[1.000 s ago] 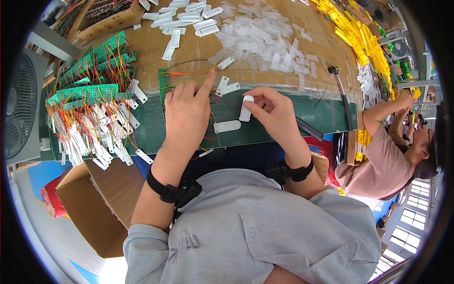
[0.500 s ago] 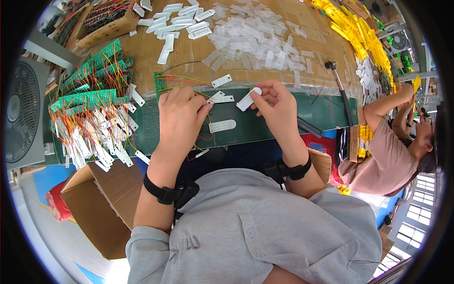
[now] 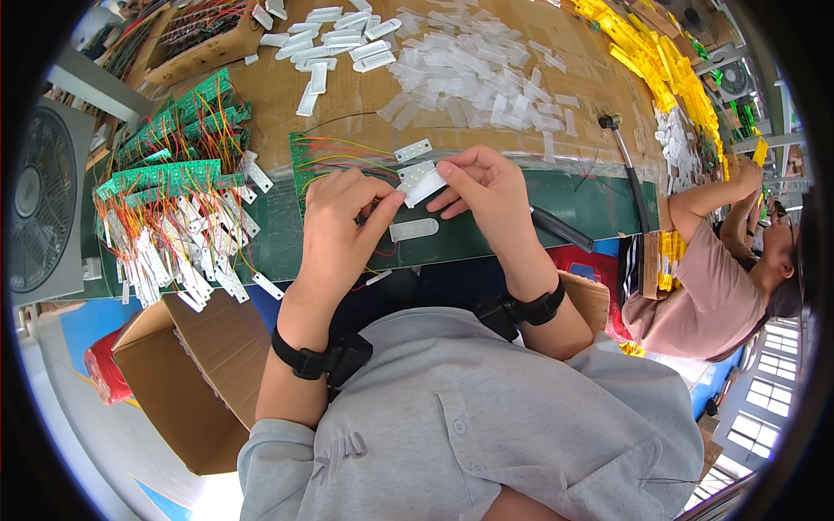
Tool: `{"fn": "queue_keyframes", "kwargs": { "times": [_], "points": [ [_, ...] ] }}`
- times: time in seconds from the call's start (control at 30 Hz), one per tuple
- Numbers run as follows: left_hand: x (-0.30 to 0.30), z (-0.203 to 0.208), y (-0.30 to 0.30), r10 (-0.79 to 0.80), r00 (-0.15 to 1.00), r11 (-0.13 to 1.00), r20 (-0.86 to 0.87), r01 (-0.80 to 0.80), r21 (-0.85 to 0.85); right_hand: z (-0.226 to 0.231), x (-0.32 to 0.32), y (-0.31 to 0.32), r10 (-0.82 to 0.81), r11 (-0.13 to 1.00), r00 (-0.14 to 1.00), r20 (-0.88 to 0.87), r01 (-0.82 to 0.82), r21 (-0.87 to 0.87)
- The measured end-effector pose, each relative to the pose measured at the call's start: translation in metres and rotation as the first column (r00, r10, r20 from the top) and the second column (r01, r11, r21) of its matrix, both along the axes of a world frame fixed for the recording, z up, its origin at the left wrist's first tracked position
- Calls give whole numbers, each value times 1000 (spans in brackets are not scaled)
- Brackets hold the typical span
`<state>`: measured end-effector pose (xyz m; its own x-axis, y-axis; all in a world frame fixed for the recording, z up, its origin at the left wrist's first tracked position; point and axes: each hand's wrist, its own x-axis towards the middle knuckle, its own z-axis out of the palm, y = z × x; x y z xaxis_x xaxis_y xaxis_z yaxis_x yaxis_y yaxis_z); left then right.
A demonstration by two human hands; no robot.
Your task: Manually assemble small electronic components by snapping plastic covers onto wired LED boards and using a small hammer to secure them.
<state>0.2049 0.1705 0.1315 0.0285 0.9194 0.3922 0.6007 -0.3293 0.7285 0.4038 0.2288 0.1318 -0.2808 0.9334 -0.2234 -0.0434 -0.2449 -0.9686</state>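
"What are your hands doing?"

"My right hand pinches a narrow white plastic case by its right end. My left hand is narrow, fingertips together at the case's left end; I cannot tell whether they grip anything."

"And the lights?"

"A small, flat white board with yellowish dots sits at the case's upper edge, between my hands; whether inside or over it, I cannot tell."

"What is around them?"

"A second white dotted board lies just beyond. Nearer me, a white, round-ended plastic piece rests on the dark green tabletop. Thin red and yellow wires meet a green circuit board at left. Farther off spreads a heap of translucent plastic strips."
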Motion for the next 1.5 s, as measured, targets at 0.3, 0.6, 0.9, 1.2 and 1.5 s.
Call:
{"fn": "queue_keyframes", "kwargs": {
  "times": [0.3, 0.6, 0.9, 1.2, 1.5],
  "points": [
    [-3, -4, -2, 11, 998, 998, -62, -6, 69, -2, -6, 6, 36, 999, 999, -24, -36, -39],
    [-4, -2, -6, 8, 990, 996, -141, 4, 84, -5, -3, 6, 125, 990, 992, -4, -125, 73],
    [-7, 0, -8, 4, 983, 999, -182, 5, 50, -9, -3, 3, 181, 964, 983, 10, -180, 196],
    [-6, 0, -7, -9, 971, 999, -238, 20, 47, -14, -12, -6, 106, 965, 993, -50, -91, 245],
    [0, 0, -12, 1, 932, 999, -363, 18, 49, -26, -7, -13, 174, 909, 984, 40, -177, 377]
  ]
}}
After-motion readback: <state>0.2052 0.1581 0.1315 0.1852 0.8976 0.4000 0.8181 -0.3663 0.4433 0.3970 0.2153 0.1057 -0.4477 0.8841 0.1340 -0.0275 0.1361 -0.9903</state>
